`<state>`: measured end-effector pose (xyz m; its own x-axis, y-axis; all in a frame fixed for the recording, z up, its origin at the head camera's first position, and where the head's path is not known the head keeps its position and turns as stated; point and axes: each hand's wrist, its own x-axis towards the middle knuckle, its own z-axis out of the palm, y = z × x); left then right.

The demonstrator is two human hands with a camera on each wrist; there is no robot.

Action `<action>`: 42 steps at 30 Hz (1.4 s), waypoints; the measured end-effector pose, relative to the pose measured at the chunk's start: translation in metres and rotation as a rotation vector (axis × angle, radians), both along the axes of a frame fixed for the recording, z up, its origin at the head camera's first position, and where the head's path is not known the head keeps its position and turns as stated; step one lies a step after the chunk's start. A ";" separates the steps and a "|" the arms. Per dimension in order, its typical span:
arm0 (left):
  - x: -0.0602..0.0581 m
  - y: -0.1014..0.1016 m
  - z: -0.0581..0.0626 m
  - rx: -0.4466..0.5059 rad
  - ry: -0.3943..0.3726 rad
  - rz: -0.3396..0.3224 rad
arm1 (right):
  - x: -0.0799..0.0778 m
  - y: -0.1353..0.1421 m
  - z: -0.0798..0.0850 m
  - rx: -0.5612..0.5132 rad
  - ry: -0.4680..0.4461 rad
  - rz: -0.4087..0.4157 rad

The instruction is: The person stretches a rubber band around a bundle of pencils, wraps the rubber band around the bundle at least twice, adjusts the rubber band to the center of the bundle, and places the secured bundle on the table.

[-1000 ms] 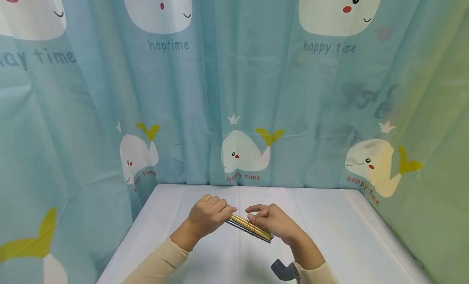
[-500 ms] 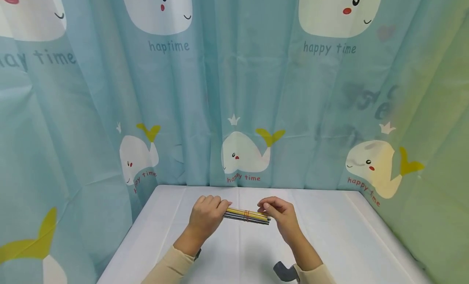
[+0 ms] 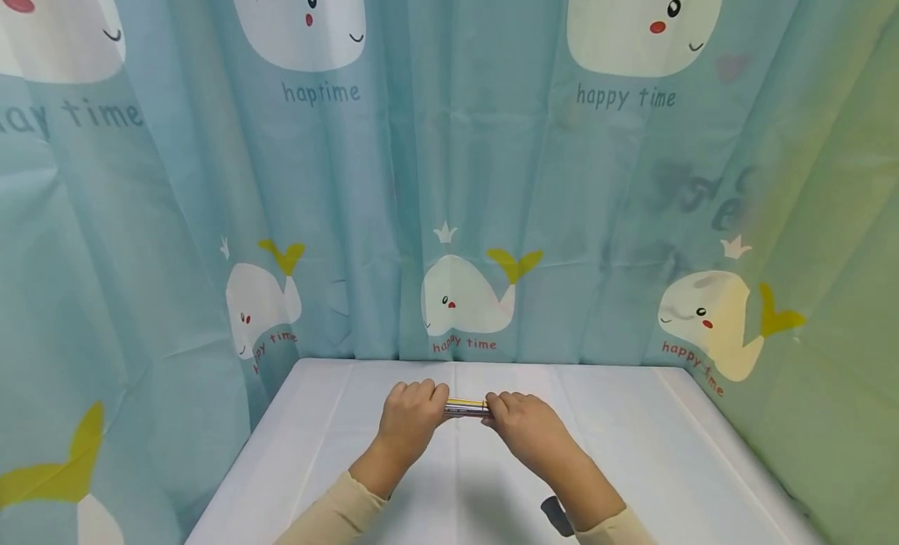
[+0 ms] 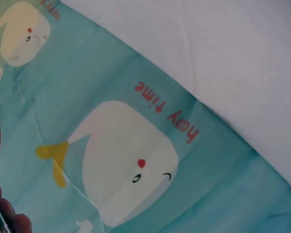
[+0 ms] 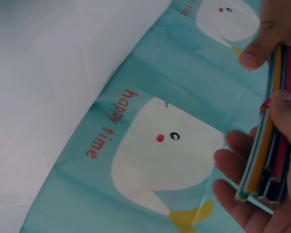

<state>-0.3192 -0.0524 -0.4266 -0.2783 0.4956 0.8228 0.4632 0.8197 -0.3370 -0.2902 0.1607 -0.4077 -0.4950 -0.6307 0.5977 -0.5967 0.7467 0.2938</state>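
Note:
A bundle of pencils [image 3: 466,407] is held up level above the white table, spanning both hands. My left hand [image 3: 410,416] grips its left end, and my right hand [image 3: 530,428] holds the right end. In the right wrist view the pencils [image 5: 264,158] show green, yellow, dark blue and red sides. A red rubber band [image 5: 265,105] goes round them near the right thumb [image 5: 285,114]. The right fingers lie behind the bundle. At the left edge of the left wrist view, only parts of fingers [image 4: 22,222] and a pencil end show.
The white table [image 3: 337,443] stretches under both hands. Blue-green curtains [image 3: 477,178] with whale prints hang behind it and along the sides. A dark grey curved piece [image 3: 557,516] sits by the right wrist.
The right hand has gone from loosely touching the band and right end to gripping that end. The bundle has swung from slanting down rightward to level.

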 end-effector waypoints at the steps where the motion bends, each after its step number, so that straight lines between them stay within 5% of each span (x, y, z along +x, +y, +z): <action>1: 0.001 0.000 0.000 -0.004 0.003 -0.004 | 0.000 0.001 -0.001 0.004 -0.009 0.005; 18: -0.001 0.001 0.000 -0.081 -0.103 -0.031 | 0.003 0.007 0.001 -0.047 0.082 0.071; 26: 0.004 0.012 -0.001 -0.102 -0.086 -0.051 | 0.006 -0.005 -0.003 -0.087 0.098 0.120; 33: 0.002 -0.001 0.001 -0.116 -0.101 0.004 | 0.007 0.024 0.000 -0.111 0.065 0.112; 42: 0.003 0.009 0.002 -0.126 -0.036 -0.063 | 0.009 0.008 0.002 -0.083 0.093 0.196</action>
